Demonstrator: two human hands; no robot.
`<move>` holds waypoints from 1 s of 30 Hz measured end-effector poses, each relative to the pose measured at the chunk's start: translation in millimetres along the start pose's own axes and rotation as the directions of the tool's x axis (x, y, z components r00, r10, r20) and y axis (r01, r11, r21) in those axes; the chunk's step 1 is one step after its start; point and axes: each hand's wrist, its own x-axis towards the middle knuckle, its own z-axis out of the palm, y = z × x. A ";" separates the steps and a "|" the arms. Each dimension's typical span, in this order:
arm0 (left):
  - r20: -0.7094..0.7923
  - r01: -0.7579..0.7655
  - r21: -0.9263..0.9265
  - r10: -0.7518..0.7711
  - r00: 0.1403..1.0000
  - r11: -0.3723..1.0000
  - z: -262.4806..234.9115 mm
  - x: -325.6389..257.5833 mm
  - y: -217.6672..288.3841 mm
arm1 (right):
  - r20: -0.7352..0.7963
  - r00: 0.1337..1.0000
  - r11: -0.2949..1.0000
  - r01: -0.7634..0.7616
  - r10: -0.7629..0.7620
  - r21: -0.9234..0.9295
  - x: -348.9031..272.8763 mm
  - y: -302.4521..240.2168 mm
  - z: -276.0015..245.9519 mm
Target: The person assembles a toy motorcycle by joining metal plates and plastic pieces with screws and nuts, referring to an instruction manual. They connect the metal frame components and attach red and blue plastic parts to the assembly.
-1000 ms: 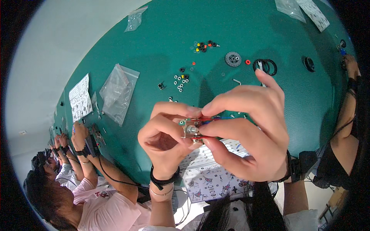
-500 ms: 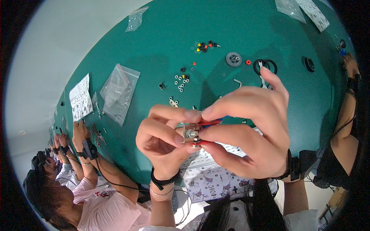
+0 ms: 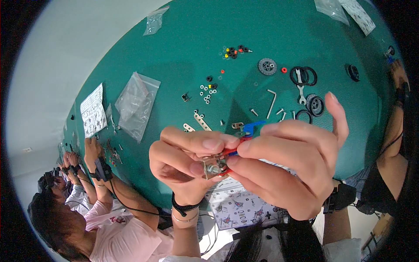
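Observation:
My left hand [image 3: 181,155] pinches a small model assembly [image 3: 211,169] by its bent silvery metal bracket, with a bolt showing inside. From the other side, my right hand [image 3: 292,163] grips its red pieces between thumb and fingers. One finger stays raised. A blue piece [image 3: 249,128] juts out above the fingertips; much of the assembly is hidden by my fingers. Under my hands lies a printed instruction sheet [image 3: 235,209] with small coloured drawings. Just beyond them are perforated metal strips [image 3: 202,122] and a small metal plate [image 3: 237,125].
On the green table [image 3: 183,43] lie hex nuts [image 3: 207,94], a grey wheel [image 3: 267,67], black rings [image 3: 310,76], a wrench [image 3: 300,89], a hex key [image 3: 272,104] and several screws [image 3: 282,114]. A clear bag [image 3: 137,105] lies left. Co-workers' hands [image 3: 92,153] are at both sides.
Both hands have moved slightly nearer me, and the assembly is tilted so its blue piece now shows more. Strips, screws and hex key beyond my hands have come into view.

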 end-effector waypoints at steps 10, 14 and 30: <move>-0.051 0.024 -0.008 -0.025 0.998 1.000 6.3 0.3 5.2 | -0.008 0.999 0.999 -0.043 0.043 -0.030 1.9 -15.9 -4.3; -0.088 0.001 -0.037 -0.005 0.996 0.999 6.7 -1.7 2.4 | -0.023 0.999 0.998 -0.039 0.038 -0.051 2.8 -15.0 -2.3; -0.081 0.051 -0.027 -0.053 0.995 0.998 0.8 -4.2 1.8 | 0.136 0.989 0.990 0.039 -0.058 0.138 3.8 7.3 -9.3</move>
